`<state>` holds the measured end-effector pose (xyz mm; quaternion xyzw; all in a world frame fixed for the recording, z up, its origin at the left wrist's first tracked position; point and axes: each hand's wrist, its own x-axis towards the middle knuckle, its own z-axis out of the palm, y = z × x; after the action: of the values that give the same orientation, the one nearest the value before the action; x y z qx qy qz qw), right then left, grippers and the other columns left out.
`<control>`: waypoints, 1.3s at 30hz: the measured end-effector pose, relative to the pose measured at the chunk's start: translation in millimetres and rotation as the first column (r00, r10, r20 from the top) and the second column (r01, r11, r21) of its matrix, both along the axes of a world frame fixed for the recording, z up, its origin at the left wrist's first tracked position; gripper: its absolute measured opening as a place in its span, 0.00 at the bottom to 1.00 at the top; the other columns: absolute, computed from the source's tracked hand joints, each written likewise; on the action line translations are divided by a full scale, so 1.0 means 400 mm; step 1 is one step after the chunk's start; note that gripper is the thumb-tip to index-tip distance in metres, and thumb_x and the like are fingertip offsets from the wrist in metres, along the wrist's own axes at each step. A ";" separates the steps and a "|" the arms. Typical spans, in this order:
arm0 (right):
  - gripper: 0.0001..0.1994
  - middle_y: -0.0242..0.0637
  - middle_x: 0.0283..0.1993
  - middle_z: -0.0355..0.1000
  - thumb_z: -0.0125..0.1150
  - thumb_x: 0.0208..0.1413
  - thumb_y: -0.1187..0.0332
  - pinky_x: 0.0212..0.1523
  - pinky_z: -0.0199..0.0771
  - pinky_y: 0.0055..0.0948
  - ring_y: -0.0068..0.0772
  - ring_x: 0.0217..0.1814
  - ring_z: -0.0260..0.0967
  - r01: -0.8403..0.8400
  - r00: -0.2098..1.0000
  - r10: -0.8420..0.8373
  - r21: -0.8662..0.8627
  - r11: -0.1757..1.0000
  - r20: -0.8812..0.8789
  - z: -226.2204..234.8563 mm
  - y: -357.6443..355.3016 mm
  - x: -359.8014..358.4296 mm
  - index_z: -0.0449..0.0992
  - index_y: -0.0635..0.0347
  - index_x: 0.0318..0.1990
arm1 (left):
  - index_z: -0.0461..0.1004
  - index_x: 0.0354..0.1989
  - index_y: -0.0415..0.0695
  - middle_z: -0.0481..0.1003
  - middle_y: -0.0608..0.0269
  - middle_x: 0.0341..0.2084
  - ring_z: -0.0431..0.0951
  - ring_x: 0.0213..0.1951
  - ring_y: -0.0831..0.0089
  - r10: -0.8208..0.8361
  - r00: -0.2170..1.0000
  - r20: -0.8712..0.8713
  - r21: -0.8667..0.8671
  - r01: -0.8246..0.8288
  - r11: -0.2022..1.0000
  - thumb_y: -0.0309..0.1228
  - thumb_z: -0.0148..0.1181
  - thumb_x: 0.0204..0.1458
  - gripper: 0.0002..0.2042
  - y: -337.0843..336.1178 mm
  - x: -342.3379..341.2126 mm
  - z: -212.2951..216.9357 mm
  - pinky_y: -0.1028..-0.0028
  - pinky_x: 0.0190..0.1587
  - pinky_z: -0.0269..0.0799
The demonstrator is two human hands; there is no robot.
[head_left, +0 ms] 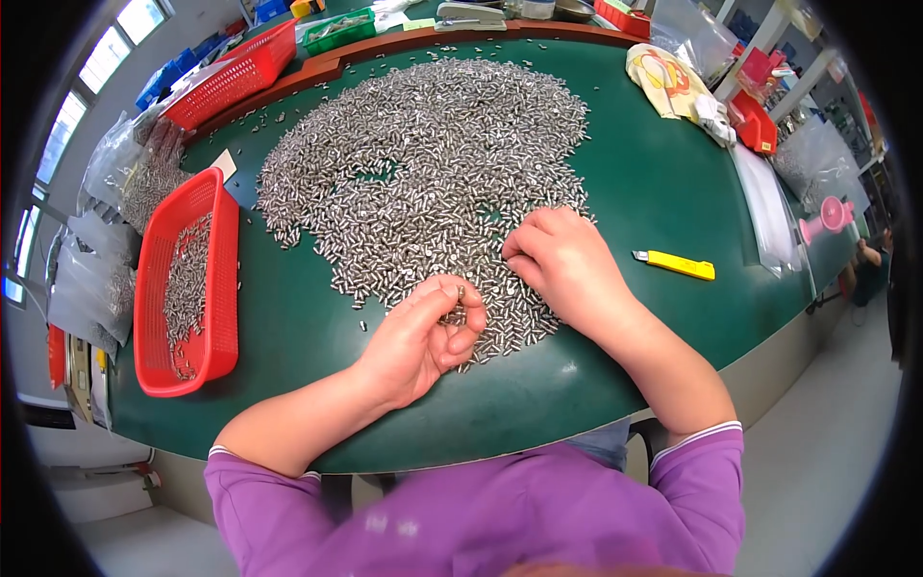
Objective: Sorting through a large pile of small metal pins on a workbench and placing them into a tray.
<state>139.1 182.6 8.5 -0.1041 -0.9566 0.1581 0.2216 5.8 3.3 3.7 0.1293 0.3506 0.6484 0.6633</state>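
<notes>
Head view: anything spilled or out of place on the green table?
A few small metal parts look strayed: one lies left of the left hand, others beside the red basket, apart from the main pile. The yellow utility knife lies loose at right. No damage visible.

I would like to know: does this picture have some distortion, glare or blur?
Head view: corners fall black and the near edge of the table bows, fisheye-like; head view: windows at upper left look washed out, and the small metal pieces glint; head view: the yellow cutter looks fairly sharp, without obvious blur.
</notes>
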 end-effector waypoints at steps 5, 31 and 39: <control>0.06 0.33 0.34 0.72 0.63 0.46 0.72 0.45 0.67 0.39 0.41 0.41 0.69 -0.018 0.998 0.018 0.006 1.000 -0.067 -0.008 -0.001 -0.010 0.75 0.54 0.33 | 0.68 0.43 0.44 0.70 0.63 0.32 0.64 0.25 0.77 -0.023 1.000 -0.005 -0.001 0.023 1.000 0.33 0.44 0.63 0.08 -0.002 -0.002 -0.003 0.79 0.27 0.59; 0.04 0.33 0.36 0.71 0.62 0.47 0.72 0.44 0.67 0.39 0.41 0.43 0.68 -0.044 0.999 0.045 0.053 0.998 -0.026 -0.013 -0.019 -0.016 0.76 0.54 0.31 | 0.67 0.42 0.43 0.70 0.63 0.31 0.64 0.25 0.77 -0.002 0.999 0.034 -0.034 0.003 0.999 0.32 0.43 0.62 0.08 0.000 -0.001 -0.004 0.79 0.26 0.59; 0.08 0.35 0.37 0.72 0.66 0.46 0.70 0.46 0.69 0.39 0.42 0.44 0.69 0.029 1.000 -0.030 -0.046 0.998 -0.007 0.031 0.012 0.013 0.78 0.54 0.36 | 0.66 0.46 0.43 0.70 0.61 0.34 0.64 0.26 0.77 0.006 1.000 0.006 0.002 -0.006 1.000 0.30 0.43 0.61 0.09 -0.005 -0.002 -0.006 0.78 0.26 0.60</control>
<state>144.3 187.2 21.0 -0.1228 -0.9502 0.1773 0.2250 5.1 1.5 1.3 0.1271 0.3484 0.6513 0.6620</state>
